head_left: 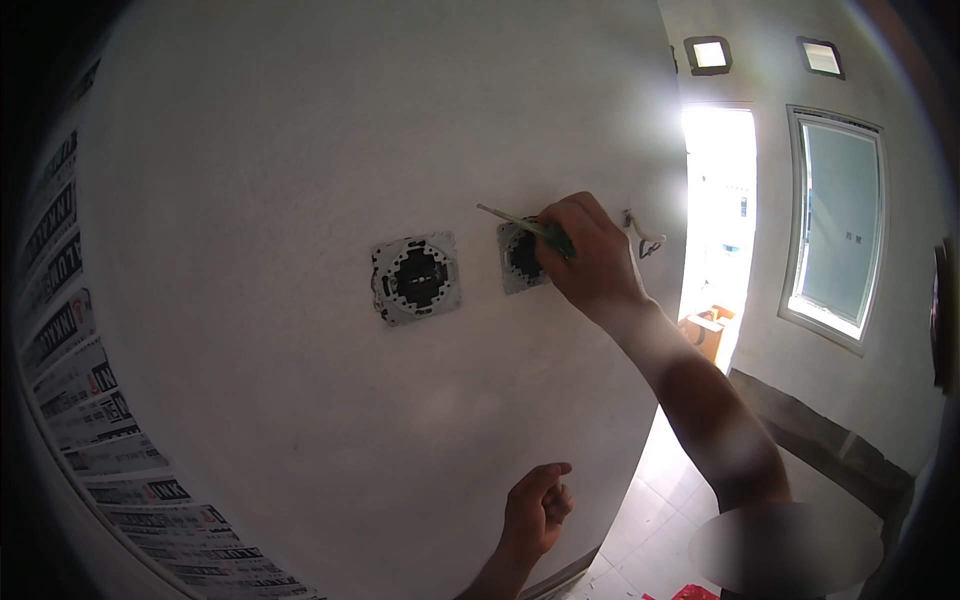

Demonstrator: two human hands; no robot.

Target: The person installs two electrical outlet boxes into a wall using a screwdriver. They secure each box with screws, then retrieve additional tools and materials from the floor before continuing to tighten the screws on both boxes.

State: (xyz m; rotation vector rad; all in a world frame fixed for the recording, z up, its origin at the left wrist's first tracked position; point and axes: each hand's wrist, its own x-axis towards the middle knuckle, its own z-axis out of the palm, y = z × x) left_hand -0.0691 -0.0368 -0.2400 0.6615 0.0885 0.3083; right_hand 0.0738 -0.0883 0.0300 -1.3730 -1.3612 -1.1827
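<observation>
The right hand (590, 255) is closed around a screwdriver (525, 225) with a green handle. Its thin shaft points up and to the left, away from the socket insert (520, 258) that the hand partly covers on the white wall (280, 150). The left hand (535, 510) hangs lower, half curled with the thumb out. It holds nothing, and it is near the wall, but I cannot tell if it touches.

The screwdriver looks light and stiff. The handle is the right place to grip, because the shaft is narrow and smooth and would slip in the fingers. The insert seems to be a thin metal frame with a dark plastic core. I judge it rigid but a little fragile at the plastic parts, so pressure should go on the frame edges.

A second insert (417, 277) sits to the left, apart from the first. To the right, short wires (645, 240) come out of the wall near a bright doorway (718, 200) and a window (835, 225).
</observation>
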